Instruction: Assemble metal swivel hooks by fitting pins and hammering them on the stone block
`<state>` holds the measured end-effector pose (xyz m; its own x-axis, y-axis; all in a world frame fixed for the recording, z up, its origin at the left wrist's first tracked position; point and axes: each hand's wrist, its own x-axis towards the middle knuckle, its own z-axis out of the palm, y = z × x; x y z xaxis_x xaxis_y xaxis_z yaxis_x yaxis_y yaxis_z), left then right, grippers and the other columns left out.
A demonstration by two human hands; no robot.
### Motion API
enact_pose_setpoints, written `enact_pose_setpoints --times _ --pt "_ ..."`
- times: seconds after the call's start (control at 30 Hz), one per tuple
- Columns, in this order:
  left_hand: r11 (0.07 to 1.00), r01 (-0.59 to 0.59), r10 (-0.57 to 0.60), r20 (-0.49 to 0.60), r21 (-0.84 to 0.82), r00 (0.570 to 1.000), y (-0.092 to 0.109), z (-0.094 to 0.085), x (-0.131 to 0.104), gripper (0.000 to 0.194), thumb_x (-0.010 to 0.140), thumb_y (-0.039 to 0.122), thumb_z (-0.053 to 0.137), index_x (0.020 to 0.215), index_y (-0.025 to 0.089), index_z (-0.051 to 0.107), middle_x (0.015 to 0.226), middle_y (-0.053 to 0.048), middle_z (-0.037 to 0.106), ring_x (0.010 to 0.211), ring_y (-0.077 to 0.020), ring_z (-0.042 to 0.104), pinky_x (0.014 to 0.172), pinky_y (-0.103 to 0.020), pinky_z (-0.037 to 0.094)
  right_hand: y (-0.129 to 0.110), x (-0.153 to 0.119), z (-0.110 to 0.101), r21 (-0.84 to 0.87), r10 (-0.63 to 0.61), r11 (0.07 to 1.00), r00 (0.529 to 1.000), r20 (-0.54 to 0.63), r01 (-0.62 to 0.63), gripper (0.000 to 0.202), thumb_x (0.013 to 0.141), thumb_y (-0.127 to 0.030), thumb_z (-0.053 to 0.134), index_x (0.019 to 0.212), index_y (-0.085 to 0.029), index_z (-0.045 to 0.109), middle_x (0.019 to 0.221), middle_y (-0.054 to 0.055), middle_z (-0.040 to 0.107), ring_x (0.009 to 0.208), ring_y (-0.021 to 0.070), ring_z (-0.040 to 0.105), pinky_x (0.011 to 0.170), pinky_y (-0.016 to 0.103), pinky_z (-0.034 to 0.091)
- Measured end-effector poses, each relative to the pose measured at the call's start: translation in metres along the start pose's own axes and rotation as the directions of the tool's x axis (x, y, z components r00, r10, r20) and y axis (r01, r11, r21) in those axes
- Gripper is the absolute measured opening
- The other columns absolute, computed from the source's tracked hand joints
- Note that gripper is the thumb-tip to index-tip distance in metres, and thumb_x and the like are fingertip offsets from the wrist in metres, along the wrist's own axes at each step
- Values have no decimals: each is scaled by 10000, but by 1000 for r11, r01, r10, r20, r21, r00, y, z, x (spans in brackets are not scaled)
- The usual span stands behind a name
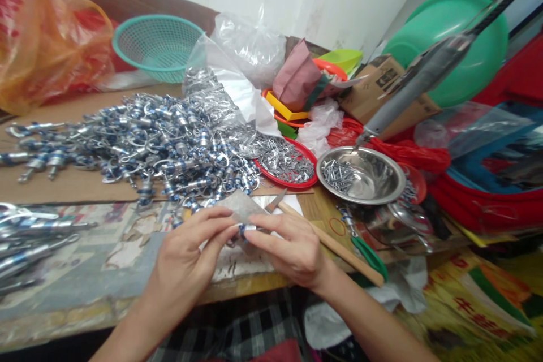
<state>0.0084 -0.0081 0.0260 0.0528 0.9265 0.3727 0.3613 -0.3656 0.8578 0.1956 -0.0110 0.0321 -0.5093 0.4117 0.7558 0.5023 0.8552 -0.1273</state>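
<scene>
Close to the table's front edge, my left hand (189, 257) and my right hand (292, 246) meet with fingertips closed around a small blue-and-silver metal fitting (242, 229). My fingers cover most of the fitting. Just beyond the fingertips is a grey flat metal block (241, 206), partly hidden by them. Behind my hands spreads a large heap of similar blue-and-silver fittings (169, 136), many with hooked or ring-shaped ends. To the right of the block lies a pointed blade (275, 201), and a wooden handle (348, 260) runs under my right hand's side.
A steel bowl (382, 178) holds small metal pins, beside a red tray (314, 167) of small silver pieces. A grey lever arm (424, 79) slants down above the bowl. More metal fittings (34, 243) lie at left; a teal basket (156, 45) stands behind.
</scene>
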Motion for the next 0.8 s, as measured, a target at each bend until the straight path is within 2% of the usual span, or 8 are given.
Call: enact_pose_setpoints --times 0.1,0.27,0.37,0.53,0.6,0.7,0.73,0.8 --pt "1000 -21 21 22 -9 1000 3 -3 -1 135 708 289 627 692 235 750 875 -47 745 798 -202 677 780 -276 513 -2 0 1 80 106 991 994 -4 -106 202 830 -105 521 895 -173 699 926 108 714 811 147 669 667 232 535" --pt "915 370 -349 144 -164 926 4 -1 -5 217 696 393 647 763 216 752 797 -47 766 746 -230 687 709 -313 545 -8 -1 10 323 360 884 933 -12 -337 117 754 -178 664 849 -200 729 790 75 726 691 151 676 619 233 547" --pt "788 506 -472 184 -351 862 2 5 -10 415 643 381 709 1011 190 683 899 -63 755 836 -234 686 745 -317 548 -15 -1 13 395 502 794 865 3 -462 97 722 -183 695 808 -184 742 693 65 716 606 151 654 566 239 527" --pt "717 520 -479 214 -464 852 -2 12 -12 723 637 330 733 1275 145 446 749 -23 721 730 -167 676 690 -248 540 4 2 6 372 542 705 797 265 -604 64 721 -211 699 764 -204 746 697 35 721 631 143 654 591 235 519" --pt "708 532 -481 234 -464 845 -4 12 -10 730 654 335 723 1288 135 424 693 -12 708 660 -153 661 633 -233 529 30 7 -1 276 620 702 754 218 -657 73 734 -198 674 754 -217 741 739 27 726 689 153 660 657 266 525" --pt "677 555 -501 250 -483 829 -5 9 -7 717 645 345 732 1272 140 452 651 -8 707 590 -142 638 575 -221 510 63 17 -10 167 744 660 668 -13 -732 117 767 -202 621 808 -194 731 824 54 723 758 175 660 728 330 520" --pt "664 564 -511 252 -491 822 -4 9 -6 707 647 344 732 1269 146 459 647 -7 709 584 -139 635 576 -220 509 66 20 -12 176 747 658 664 -32 -732 130 785 -218 604 824 -191 726 834 56 720 766 174 658 729 333 520" --pt "645 573 -524 253 -505 813 -4 7 -5 692 657 334 730 1270 158 462 648 -4 714 580 -129 630 582 -211 507 56 24 -12 248 669 713 742 44 -656 128 782 -263 623 838 -197 719 835 50 711 758 161 654 703 309 528"
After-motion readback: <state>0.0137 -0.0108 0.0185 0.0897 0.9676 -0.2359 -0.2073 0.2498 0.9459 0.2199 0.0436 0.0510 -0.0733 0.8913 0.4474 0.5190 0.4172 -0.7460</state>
